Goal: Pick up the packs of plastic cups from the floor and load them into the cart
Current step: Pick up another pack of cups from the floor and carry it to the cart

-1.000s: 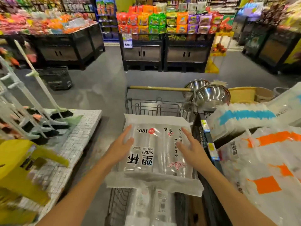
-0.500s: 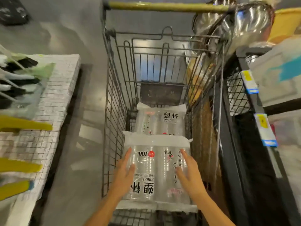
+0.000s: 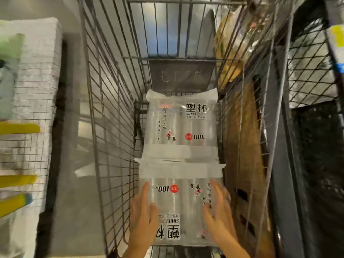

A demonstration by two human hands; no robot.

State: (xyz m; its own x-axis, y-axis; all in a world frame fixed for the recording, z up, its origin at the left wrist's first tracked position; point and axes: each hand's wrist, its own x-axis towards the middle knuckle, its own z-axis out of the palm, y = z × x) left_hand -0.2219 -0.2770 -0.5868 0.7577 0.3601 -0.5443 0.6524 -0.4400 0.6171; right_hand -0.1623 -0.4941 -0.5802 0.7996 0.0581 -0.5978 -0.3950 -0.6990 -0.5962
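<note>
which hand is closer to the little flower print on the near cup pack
Right. The right hand rests on the near pack just right of the flower print; the left hand is at the pack's left edge.

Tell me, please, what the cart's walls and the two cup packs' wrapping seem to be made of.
The grey wire-grid cart looks like bare metal: thin rods, dull sheen. The far clear cup pack and near clear cup pack seem wrapped in glossy plastic film: see-through, glare.

Both the near clear plastic cup pack (image 3: 181, 207) and the far clear plastic cup pack (image 3: 181, 125) carry white end bands, black characters, a red round badge and a black-and-red flower sprig. The grey wire cart (image 3: 111, 108) shows a grid pattern.
</note>
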